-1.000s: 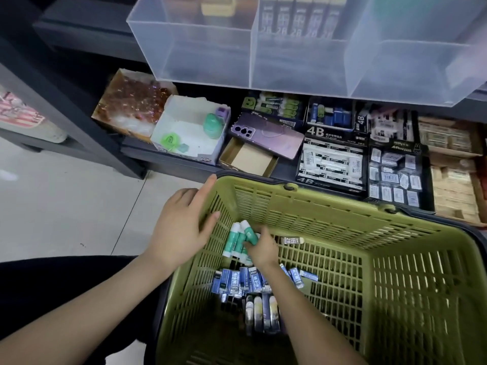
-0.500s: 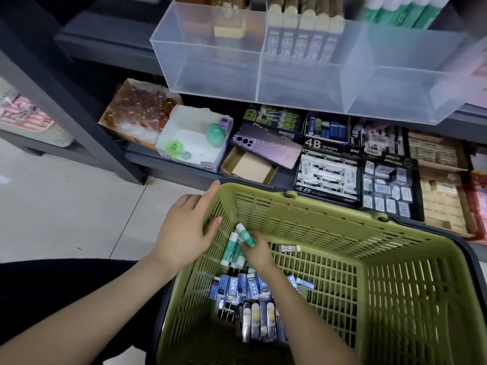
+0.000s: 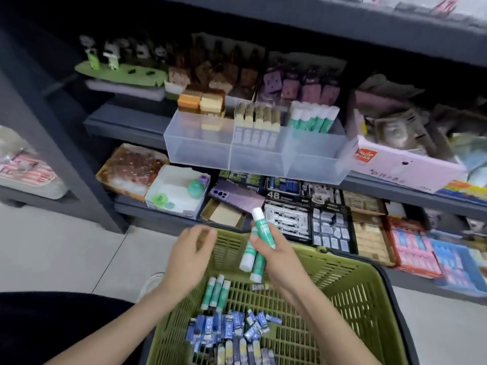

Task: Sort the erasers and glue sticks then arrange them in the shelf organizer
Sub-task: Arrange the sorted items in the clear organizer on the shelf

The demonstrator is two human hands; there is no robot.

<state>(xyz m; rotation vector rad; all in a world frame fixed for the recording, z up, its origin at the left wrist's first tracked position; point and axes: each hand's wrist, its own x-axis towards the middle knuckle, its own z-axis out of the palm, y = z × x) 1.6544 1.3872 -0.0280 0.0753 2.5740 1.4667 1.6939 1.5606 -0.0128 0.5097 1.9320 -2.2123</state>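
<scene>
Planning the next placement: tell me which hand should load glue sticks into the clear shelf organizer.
Right. The right hand grips a bunch of green-and-white glue sticks above the olive plastic basket, below the clear plastic organizer, in whose right compartment matching sticks stand. The left hand holds nothing.

Organizer (image 3: 200,151) open-topped; front part of all three compartments bare. Backs taken: stacked erasers (image 3: 201,102) left, eraser row (image 3: 257,125) middle, glue stick row (image 3: 313,118) right. Upper shelf (image 3: 342,25) overhangs well above. Open air between organizer and right hand (image 3: 278,259) gripping glue sticks (image 3: 263,230); basket rim (image 3: 329,255) below.
</scene>
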